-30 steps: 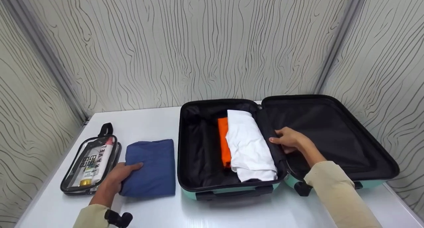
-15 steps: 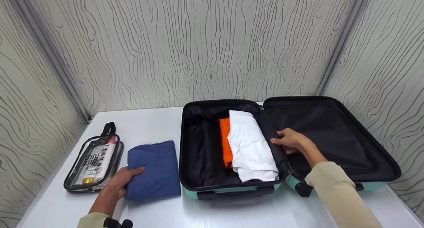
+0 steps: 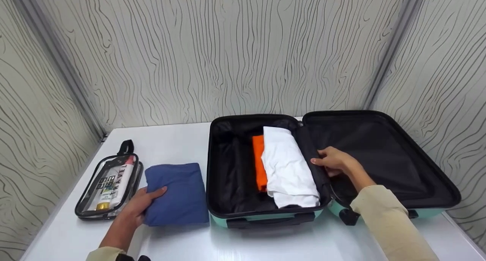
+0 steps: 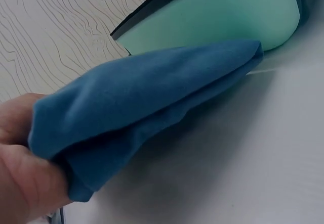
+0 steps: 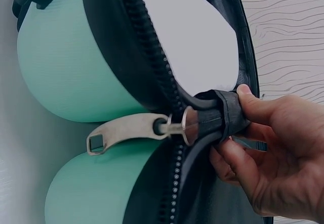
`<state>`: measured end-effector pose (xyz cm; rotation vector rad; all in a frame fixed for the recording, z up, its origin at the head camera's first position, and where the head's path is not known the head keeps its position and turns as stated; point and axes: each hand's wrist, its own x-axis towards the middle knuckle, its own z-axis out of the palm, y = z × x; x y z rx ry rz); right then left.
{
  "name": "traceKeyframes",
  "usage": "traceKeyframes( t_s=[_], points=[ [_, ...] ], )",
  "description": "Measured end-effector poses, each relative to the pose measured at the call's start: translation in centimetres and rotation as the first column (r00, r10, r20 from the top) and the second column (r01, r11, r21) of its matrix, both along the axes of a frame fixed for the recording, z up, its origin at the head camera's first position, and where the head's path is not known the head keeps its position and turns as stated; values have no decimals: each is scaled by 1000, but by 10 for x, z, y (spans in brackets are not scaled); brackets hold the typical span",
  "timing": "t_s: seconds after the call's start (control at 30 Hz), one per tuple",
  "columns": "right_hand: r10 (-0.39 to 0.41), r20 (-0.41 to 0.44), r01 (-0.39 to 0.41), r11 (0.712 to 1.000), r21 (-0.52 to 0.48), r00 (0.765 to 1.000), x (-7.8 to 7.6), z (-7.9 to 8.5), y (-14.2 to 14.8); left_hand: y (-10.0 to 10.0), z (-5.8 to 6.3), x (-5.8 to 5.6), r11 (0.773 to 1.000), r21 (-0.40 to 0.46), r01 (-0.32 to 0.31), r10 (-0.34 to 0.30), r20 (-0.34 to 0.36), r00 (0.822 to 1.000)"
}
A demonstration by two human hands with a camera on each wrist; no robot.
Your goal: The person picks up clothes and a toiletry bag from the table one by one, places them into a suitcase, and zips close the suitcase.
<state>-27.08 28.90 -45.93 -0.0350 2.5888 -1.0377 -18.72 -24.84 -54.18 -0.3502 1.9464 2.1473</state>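
My left hand point(image 3: 138, 204) grips a folded blue garment point(image 3: 176, 200) by its left edge, thumb on top. In the left wrist view the garment point(image 4: 147, 97) is tilted above the white table, its shadow below it, beside the suitcase's mint shell. The open suitcase point(image 3: 224, 166) lies to its right. Inside that suitcase's left half, a folded white garment point(image 3: 288, 170) partly covers an orange one point(image 3: 259, 166). My right hand point(image 3: 336, 160) pinches the black fabric strip point(image 5: 217, 115) along the hinge between the two halves. A metal zip pull point(image 5: 126, 128) hangs near it.
A clear toiletry pouch point(image 3: 108, 187) with black trim and bottles inside lies at the table's left. The suitcase's right half point(image 3: 364, 151) lies open with black lining. Patterned wall panels point(image 3: 235, 56) enclose the white table point(image 3: 171, 139) at the back and sides.
The blue garment has shifted slightly to the right, toward the suitcase, in my left hand. My right hand keeps its place on the fabric strip. The whole head view has shifted a little.
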Motion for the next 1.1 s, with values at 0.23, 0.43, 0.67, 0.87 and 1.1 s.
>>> traceKeyframes(
  t_s=[0.23,0.43,0.67,0.87,1.1],
  points=[
    [3,6,-3,1000,8,1000,-1,2,0,3,12,1,1000,-5,16,-16,-57,998],
    [-11,5,11,1000,6,1000,-2,0,0,6,24,1,995,-97,-8,-1,-88,996],
    [-9,7,9,1000,-3,1000,-2,-2,-1,3,37,3,987,-159,-20,-1,-131,991],
    [-10,8,10,1000,5,1000,-2,-2,-2,0,46,4,986,-166,-30,3,-163,987],
    [-2,8,2,1000,-9,1000,-2,-1,-1,3,60,7,983,-181,-13,-21,-187,982]
  ],
)
